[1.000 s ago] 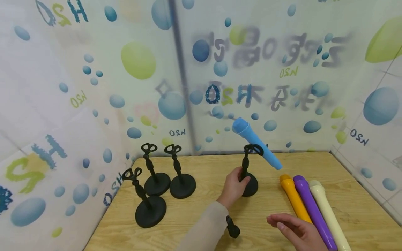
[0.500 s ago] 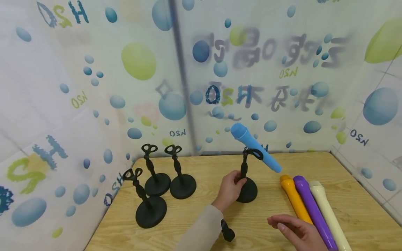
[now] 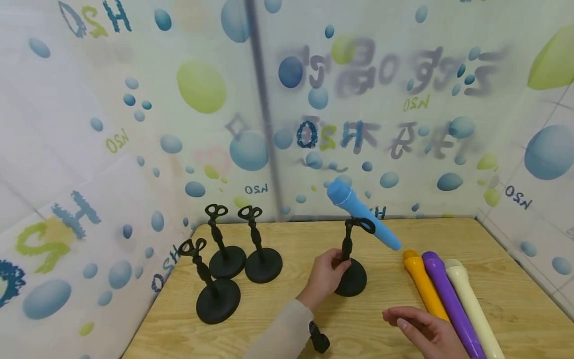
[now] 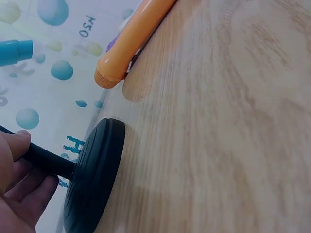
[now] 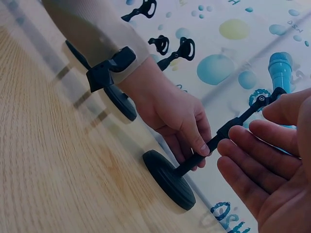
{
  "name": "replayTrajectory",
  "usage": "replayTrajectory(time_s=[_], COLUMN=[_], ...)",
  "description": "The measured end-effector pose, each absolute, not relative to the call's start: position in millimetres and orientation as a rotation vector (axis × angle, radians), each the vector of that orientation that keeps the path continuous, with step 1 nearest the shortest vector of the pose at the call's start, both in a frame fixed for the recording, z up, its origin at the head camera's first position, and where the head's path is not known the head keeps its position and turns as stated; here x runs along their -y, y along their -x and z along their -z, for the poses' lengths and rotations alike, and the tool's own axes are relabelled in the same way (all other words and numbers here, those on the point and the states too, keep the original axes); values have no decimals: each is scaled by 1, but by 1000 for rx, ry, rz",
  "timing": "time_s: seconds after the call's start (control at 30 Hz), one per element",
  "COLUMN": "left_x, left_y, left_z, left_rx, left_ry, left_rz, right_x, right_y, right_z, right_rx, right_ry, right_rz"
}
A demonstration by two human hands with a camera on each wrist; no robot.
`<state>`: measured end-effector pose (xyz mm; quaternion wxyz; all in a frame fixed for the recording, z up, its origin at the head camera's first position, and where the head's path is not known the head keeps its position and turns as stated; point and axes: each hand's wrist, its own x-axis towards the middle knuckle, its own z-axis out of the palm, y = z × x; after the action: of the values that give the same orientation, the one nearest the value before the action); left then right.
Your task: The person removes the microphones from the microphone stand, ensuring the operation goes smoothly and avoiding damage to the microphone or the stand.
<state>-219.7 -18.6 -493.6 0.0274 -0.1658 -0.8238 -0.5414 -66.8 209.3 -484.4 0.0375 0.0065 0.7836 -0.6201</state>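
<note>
My left hand [image 3: 326,276] grips the pole of a black desktop microphone stand [image 3: 351,279] just above its round base. In that stand's clip sits a blue microphone [image 3: 358,209], tilted with its head up and to the left. From the left wrist view, thumb and fingers wrap the pole [image 4: 51,162], and the base is at the tabletop. My right hand [image 3: 428,329] hovers at the lower right with relaxed, slightly bent fingers and nothing in it. Beside it lie an orange microphone [image 3: 423,284], a purple microphone [image 3: 453,304] and a cream microphone [image 3: 473,304].
On the left of the wooden table [image 3: 269,309] stand three black microphone stands, a front one [image 3: 218,301], a back one [image 3: 227,262] and a right one [image 3: 263,265], their clips holding nothing. A bubble-patterned curtain [image 3: 215,134] rises behind the table.
My left hand has drawn the stand with the blue microphone toward me and slightly left. My right hand has stayed nearly still.
</note>
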Motion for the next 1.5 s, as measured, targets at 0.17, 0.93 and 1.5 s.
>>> replayTrajectory(time_s=[0.17,0.93,1.5], left_x=[24,51,65], left_y=[213,185,166], left_z=[491,493,492], left_rx=[2568,2605,2583], left_ry=[503,499,551], left_rz=[1655,1652,1679], right_x=[-209,-197,-191], right_y=[69,80,75], right_z=[482,466,429], right_rx=[-2365,-2363,-2659], right_ry=[-18,236,547], right_rz=[1915,1826,1796])
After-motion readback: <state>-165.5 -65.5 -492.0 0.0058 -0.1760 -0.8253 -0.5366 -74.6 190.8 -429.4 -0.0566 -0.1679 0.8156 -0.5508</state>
